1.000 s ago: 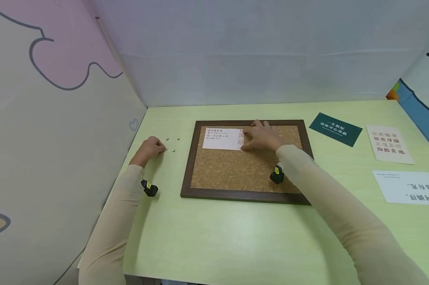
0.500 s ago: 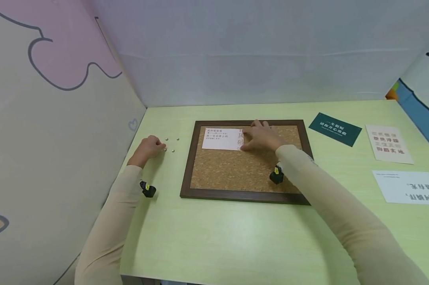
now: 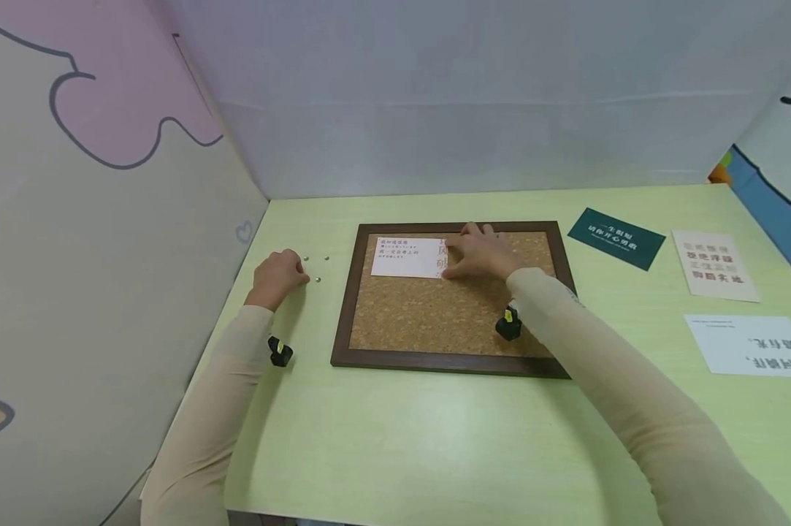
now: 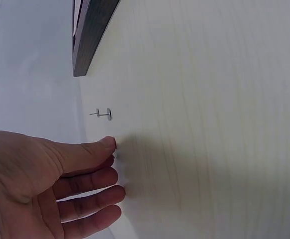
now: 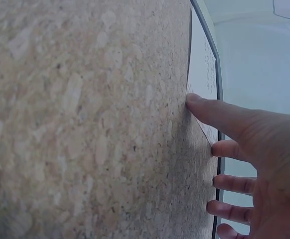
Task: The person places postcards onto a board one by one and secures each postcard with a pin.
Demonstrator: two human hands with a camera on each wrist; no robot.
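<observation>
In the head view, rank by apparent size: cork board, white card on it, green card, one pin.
1. Cork board
2. White card, partly under the right hand, so unsure against the next
3. Green card, looks about alike
4. Pin

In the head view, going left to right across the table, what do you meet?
Left hand → pushpins → white card → right hand → dark green card → beige card.

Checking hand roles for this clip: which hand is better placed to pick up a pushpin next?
Probably the left. The left hand sits by the loose pushpins on the table, fingertips near one, while the right hand lies flat on the white card on the cork board.
</observation>
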